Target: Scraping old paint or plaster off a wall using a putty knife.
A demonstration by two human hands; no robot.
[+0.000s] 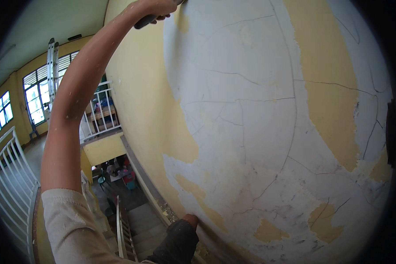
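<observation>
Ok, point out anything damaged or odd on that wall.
The wall is badly worn: yellow paint has come off in large patches, leaving bare whitish plaster crossed by long cracks. Flakes and debris lie along the ledge at its foot. The left hand holds a dark-handled tool at the top.

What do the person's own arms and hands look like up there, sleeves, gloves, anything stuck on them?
The left arm is bare below a short beige sleeve, both dotted with pale flecks like paint dust. The left hand is bare, no glove. The right arm wears a dark sleeve; the right hand is barely visible.
</observation>
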